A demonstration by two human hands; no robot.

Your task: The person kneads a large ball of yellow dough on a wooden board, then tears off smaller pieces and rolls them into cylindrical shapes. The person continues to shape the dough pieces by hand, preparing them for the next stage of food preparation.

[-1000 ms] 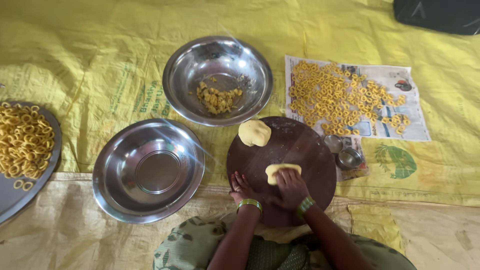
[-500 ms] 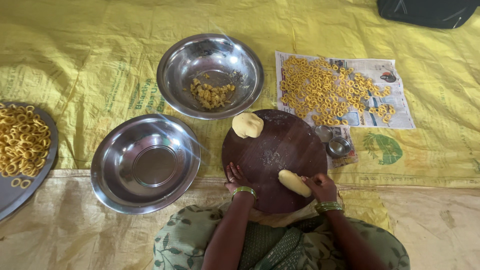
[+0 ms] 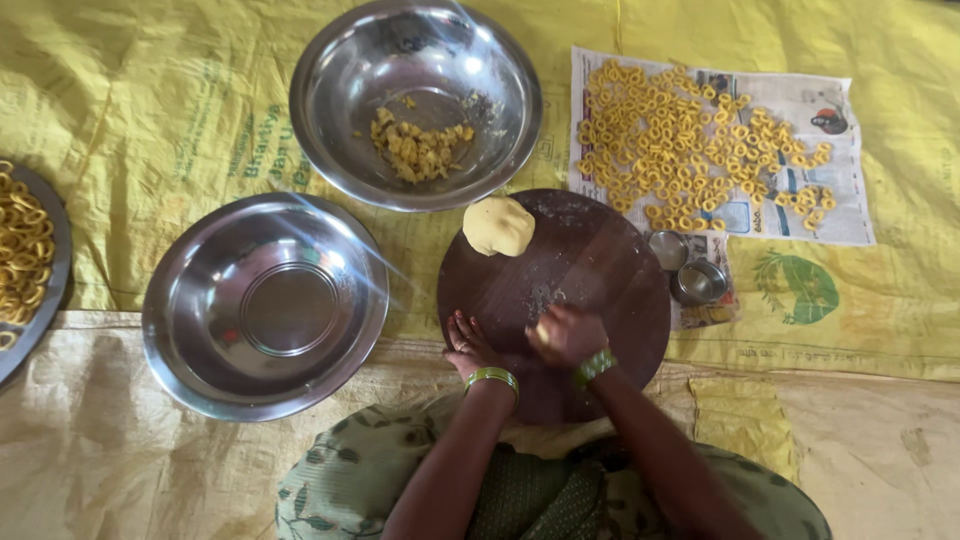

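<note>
Nearest the person, both hands sit on the round dark wooden board, which lies on the yellow sheet over the floor.

Left hand: flat, fingers spread, pressed on the board's near-left edge; holds nothing.

Right hand: motion-blurred, curled over the board's near middle. Half a second ago it lay toward the near-right edge with a short dough roll showing beside it; a second ago it was near the middle on the same roll. The roll is now hidden under the hand, so it seems to be rolled back and forth under the palm, still being drawn out. How tightly the fingers close on it cannot be told.

Count, near to far:
- Dough ball: one, far-left edge of the board, unmoved.
- Small steel cups: two, just off the board's right edge.
- Empty steel bowl: one, left of the board.
- Steel bowl with dough scraps: one, beyond the board.
- Dark plate of rings: one, at the sheet's left edge, cut off.
- Newspaper at far right, carrying dough rings: too many to count.
</note>
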